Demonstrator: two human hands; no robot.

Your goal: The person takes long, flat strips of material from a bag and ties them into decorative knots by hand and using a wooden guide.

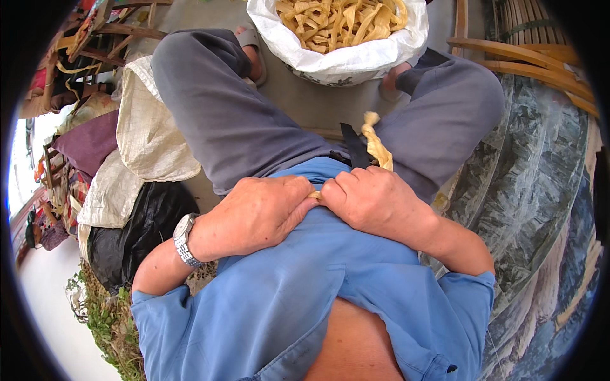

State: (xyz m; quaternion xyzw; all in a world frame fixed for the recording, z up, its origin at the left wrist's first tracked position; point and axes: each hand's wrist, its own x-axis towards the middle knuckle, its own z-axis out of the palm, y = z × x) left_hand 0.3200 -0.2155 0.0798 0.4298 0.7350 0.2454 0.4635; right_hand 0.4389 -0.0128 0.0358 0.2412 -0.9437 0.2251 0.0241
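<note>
Close in front of my blue shirt (318, 235), both hands meet with fingertips nearly touching. My left hand (267, 206), with a silver watch (183, 241) on its wrist, is closed in a pinch on a bit of pale yellow strip. Beside it, my right hand (372, 198) is closed around the same yellowish strip (379, 152). A twisted, knotted length of it sticks out beyond the right hand, over my lap. The part inside the fingers is hidden. A white woven sack (343, 66) stands beyond my knees, filled with similar yellow strips (337, 25).
Pale sacking (149, 127) and a black plastic bag (146, 228) lie at my left, near a purple cloth (89, 143). Wooden chair parts (121, 30) stand far left. At right are bent wooden slats (534, 60) and a large clear plastic-wrapped object (534, 171).
</note>
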